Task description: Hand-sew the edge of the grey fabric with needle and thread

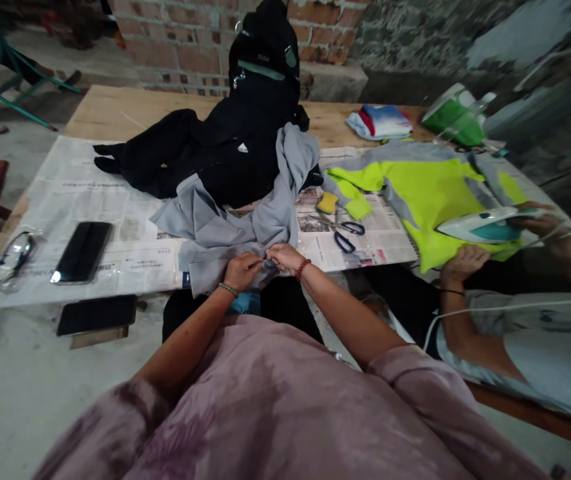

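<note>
A grey garment (215, 230) lies crumpled along the front edge of the newspaper-covered table, part of it hanging over toward my lap. My left hand (242, 271) is closed on its near edge, fingers pinched together. Right beside it, my right hand (284, 257) pinches the same grey cloth, and the two hands almost touch. Whatever small detail sits between the fingertips is too small to make out. Behind the grey cloth a black jacket (200, 157) with a small white logo is spread out. Scissors (348, 235) with dark blue handles rest to the right of my hands.
A co-worker at the right presses an iron (485, 225) on a yellow-green and grey shirt (425, 187). A yellow sponge (327, 203) lies near the scissors. A black backpack (265, 60) stands at the back. Leftward are a phone (83, 250) and glasses (13, 257).
</note>
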Motion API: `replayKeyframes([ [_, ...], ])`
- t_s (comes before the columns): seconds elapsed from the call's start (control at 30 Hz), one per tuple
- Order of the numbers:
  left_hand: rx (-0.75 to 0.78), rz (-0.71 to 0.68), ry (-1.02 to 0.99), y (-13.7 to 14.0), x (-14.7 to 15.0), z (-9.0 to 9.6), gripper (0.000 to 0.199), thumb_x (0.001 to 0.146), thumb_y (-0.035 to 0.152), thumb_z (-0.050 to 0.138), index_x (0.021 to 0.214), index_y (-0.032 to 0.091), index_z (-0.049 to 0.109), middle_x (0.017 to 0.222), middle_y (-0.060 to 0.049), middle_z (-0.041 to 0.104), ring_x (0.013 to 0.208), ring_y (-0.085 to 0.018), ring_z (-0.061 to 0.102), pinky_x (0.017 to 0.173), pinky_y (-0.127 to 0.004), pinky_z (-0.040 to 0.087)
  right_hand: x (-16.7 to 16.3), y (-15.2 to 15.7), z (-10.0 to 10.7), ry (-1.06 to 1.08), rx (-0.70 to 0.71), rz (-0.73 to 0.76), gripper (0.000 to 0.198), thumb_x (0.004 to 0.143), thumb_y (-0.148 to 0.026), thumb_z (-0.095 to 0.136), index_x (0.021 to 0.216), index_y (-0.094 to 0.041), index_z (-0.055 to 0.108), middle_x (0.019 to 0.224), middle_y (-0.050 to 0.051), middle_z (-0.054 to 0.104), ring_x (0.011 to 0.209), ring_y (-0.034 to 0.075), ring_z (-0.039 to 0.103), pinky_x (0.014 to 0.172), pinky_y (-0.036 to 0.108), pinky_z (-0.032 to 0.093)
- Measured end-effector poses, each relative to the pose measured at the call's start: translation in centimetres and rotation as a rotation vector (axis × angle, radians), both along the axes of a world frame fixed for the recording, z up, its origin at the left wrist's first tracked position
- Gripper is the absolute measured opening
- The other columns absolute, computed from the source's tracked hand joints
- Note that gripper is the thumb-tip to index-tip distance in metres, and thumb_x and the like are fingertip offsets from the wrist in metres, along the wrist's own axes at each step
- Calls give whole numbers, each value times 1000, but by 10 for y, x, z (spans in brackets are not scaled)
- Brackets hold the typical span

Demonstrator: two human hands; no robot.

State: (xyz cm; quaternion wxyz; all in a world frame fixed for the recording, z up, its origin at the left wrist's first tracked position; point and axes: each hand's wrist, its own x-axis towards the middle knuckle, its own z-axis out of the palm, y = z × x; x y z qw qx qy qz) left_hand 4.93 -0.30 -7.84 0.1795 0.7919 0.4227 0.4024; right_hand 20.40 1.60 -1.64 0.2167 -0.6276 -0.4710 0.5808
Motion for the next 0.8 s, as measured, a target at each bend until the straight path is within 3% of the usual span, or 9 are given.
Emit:
replayKeyframes([
  [0.2,-61,19,27,1,-1,1,12,82,22,57,82,19,68,78,-3,69,72,-14,63,68,-28,52,2,1,-2,-135,93,165,27,78,-28,56,56,-16,49,38,-7,36,31,3,31,37,17,24],
  [0.4,-56,18,7,1,-1,1,11,82,24,58,82,19,69,77,-3,69,71,-14,63,67,-27,52,4,1,-3,-178,151,113,22,81,-26,52,62,-16,51,43,-7,46,30,3,36,36,16,26],
  [0.6,-48,13,19,1,-1,1,13,83,24,57,82,19,69,77,-3,70,72,-13,63,68,-26,52,1,-1,-8,-234,167,215,24,81,-24,51,59,-15,53,42,-6,46,31,4,37,35,16,26],
  [0.7,-47,34,10,1,-1,3,14,83,25,57,82,18,69,76,-3,70,70,-13,63,66,-25,52,6,-2,-6,-174,208,154,16,82,-23,48,76,-15,61,56,-3,57,35,4,44,39,16,33],
  [0.8,-76,30,-4,1,0,5,13,82,25,59,82,18,70,75,-2,70,69,-13,63,66,-25,52,19,-6,-5,-125,406,-26,26,81,-22,46,102,-19,59,84,0,63,44,4,51,47,17,41],
])
